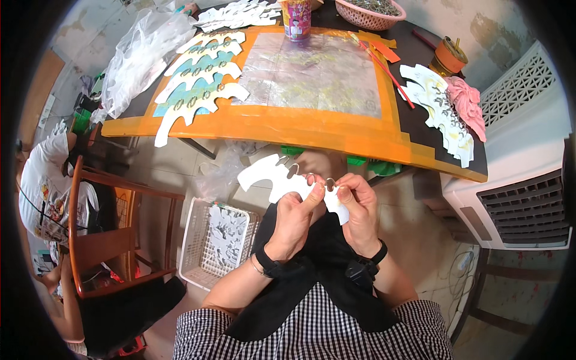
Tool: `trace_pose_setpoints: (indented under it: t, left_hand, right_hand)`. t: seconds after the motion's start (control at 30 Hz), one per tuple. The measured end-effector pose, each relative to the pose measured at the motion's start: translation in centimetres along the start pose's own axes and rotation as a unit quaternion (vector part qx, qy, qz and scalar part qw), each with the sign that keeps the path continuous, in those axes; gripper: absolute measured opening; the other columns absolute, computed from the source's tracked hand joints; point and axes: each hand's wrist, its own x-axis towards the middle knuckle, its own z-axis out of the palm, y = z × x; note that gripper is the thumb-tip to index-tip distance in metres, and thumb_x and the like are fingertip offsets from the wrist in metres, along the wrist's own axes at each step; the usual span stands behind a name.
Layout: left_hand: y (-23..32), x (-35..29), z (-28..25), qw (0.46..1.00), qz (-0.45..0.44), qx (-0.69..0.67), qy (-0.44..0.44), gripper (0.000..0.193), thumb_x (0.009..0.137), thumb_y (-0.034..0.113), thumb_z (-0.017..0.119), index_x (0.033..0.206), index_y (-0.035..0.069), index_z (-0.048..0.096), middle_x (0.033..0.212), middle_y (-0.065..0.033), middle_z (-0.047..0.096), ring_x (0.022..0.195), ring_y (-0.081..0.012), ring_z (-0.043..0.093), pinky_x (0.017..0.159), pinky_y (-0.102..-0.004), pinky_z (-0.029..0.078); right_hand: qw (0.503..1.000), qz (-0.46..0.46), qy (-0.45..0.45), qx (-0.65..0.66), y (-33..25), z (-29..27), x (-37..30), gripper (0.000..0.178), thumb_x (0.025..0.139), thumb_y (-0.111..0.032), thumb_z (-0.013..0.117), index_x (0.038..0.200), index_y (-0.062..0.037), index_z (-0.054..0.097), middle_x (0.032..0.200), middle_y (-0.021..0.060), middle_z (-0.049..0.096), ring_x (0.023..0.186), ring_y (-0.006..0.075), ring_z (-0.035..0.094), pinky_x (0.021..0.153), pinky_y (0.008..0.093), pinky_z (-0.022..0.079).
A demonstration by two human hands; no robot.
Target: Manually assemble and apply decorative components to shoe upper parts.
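Observation:
Over my lap, both hands hold a white scalloped card (273, 176) with thin wire rings along its upper edge. My left hand (294, 217) pinches the middle of the card between thumb and fingers. Close beside it, my right hand (360, 210) grips the right end, thumb and forefinger next to one ring (330, 182). Whether the fingertips also hold the ring itself is too small to tell. Similar scalloped cards with rings (201, 99) lie in overlapping rows at the table's left, and more ringed cards (441, 111) lie at its right end.
The table (270, 133) has an orange taped edge ahead of me. A cup (297, 21), a pink basket (367, 17) and a plastic bag (138, 57) are on it. A white crate (195, 243) stands lower left, near a wooden chair (99, 240) and another person. An air cooler (522, 207) stands right.

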Motion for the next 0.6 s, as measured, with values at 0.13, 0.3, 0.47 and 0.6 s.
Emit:
trace_pose_setpoints:
  t: [0.13,0.3,0.47,0.6]
  left_hand:
    - [0.3,-0.1,0.1,0.998,-0.065,-0.002,0.005,0.021,0.102,0.012,0.068,0.121,0.008,0.06,0.108,0.0023,0.063,0.089,-0.0059,0.058,0.08,-0.0239,0.049]
    - [0.2,0.1,-0.5,0.999,-0.037,-0.013,0.0,0.046,0.099,0.002,0.068,0.14,0.005,0.049,0.106,0.002,0.06,0.101,-0.0089,0.061,0.092,-0.0283,0.051]
    - [0.8,-0.2,-0.4,0.998,-0.061,-0.024,-0.011,0.041,0.098,0.005,0.069,0.136,0.007,0.055,0.105,0.0039,0.062,0.101,-0.0089,0.062,0.092,-0.0302,0.05]
    - [1.7,-0.2,0.6,0.993,-0.118,-0.008,-0.006,0.041,0.096,0.008,0.071,0.134,0.007,0.056,0.104,0.0042,0.063,0.102,-0.0079,0.061,0.09,-0.0299,0.05]
  right_hand:
    - [0.999,-0.017,0.014,-0.036,-0.1,-0.6,0.1,0.011,0.098,-0.009,0.071,0.093,-0.0012,0.065,0.094,0.0024,0.062,0.084,0.009,0.057,0.077,0.0236,0.046]
    - [0.991,-0.071,0.006,-0.115,0.7,-0.6,-0.1,0.01,0.097,-0.006,0.071,0.091,-0.0005,0.065,0.09,0.0023,0.063,0.081,0.0088,0.057,0.073,0.0228,0.046]
    - [0.985,-0.059,-0.039,-0.158,-0.5,-1.1,0.1,0.011,0.096,-0.006,0.072,0.089,-0.0004,0.065,0.092,0.0059,0.064,0.083,0.0116,0.058,0.077,0.0245,0.046]
    - [0.991,0.037,-0.082,-0.096,-1.8,-2.3,0.3,0.011,0.097,-0.008,0.07,0.093,-0.0005,0.064,0.095,0.0044,0.063,0.09,0.0114,0.058,0.083,0.0251,0.045]
